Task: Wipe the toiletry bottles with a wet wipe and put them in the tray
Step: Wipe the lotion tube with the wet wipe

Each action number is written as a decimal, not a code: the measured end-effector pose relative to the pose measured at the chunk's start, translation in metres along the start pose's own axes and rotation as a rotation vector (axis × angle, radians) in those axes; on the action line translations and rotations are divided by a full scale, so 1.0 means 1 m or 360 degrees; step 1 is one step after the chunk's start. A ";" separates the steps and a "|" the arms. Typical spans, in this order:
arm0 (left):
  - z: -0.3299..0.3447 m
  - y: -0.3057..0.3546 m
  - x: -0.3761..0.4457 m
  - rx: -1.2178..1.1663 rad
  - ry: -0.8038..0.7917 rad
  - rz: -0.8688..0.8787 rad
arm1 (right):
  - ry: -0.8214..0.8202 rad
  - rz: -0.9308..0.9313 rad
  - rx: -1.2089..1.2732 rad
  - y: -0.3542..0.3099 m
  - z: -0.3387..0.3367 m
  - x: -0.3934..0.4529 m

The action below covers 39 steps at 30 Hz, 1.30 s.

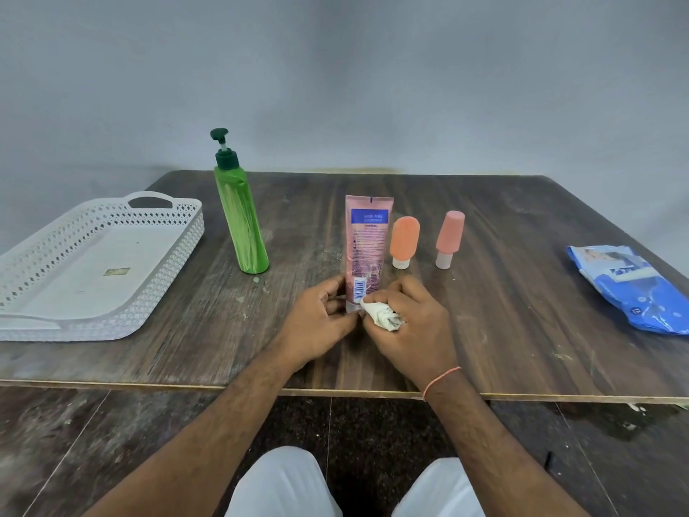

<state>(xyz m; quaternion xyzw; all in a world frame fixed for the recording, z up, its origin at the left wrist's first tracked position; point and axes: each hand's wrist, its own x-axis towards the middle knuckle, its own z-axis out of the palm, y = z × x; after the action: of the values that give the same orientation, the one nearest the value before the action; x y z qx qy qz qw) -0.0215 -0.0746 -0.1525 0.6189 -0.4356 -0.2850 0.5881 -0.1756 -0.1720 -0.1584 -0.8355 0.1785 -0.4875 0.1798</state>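
A pink tube (366, 244) stands cap-down on the table's middle. My left hand (322, 322) grips its lower end from the left. My right hand (414, 322) holds a crumpled wet wipe (380, 315) against the tube's base on the right. A tall green pump bottle (240, 214) stands to the left of the tube. Two small orange bottles (404, 236) (450, 238) stand cap-down to its right. The white lattice tray (44, 255) lies at the table's left with nothing in it but a small sticker.
A blue wet wipe pack (630, 289) lies at the table's right edge. The wooden table (522, 236) has its front edge close to my forearms. A grey wall rises behind the table. My knees in white show below.
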 end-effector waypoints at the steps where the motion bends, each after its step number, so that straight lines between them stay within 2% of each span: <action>1: 0.000 0.001 -0.001 -0.0009 0.0000 0.0008 | -0.0011 -0.0027 -0.0014 -0.001 0.001 0.000; 10: 0.002 0.008 -0.004 -0.0062 0.0129 0.0026 | -0.0032 -0.0104 -0.0136 -0.003 0.003 -0.001; 23: 0.001 0.007 -0.004 0.0021 0.0188 0.0038 | -0.0002 -0.0211 -0.0262 -0.007 0.005 -0.003; 28: 0.003 0.004 -0.003 0.0048 0.0218 0.0050 | 0.0050 -0.0165 -0.0364 -0.007 0.004 -0.005; 33: 0.004 0.006 -0.004 0.0111 0.0212 0.0074 | -0.0020 -0.0203 -0.0410 -0.008 0.009 -0.004; 39: 0.003 0.003 -0.003 0.0121 0.0211 0.0034 | 0.0077 -0.0109 -0.0362 -0.005 0.005 -0.006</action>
<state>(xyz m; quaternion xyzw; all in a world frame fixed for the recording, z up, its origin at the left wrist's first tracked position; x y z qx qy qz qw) -0.0261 -0.0727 -0.1507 0.6536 -0.4129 -0.2204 0.5948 -0.1730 -0.1646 -0.1628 -0.8442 0.2083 -0.4900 0.0627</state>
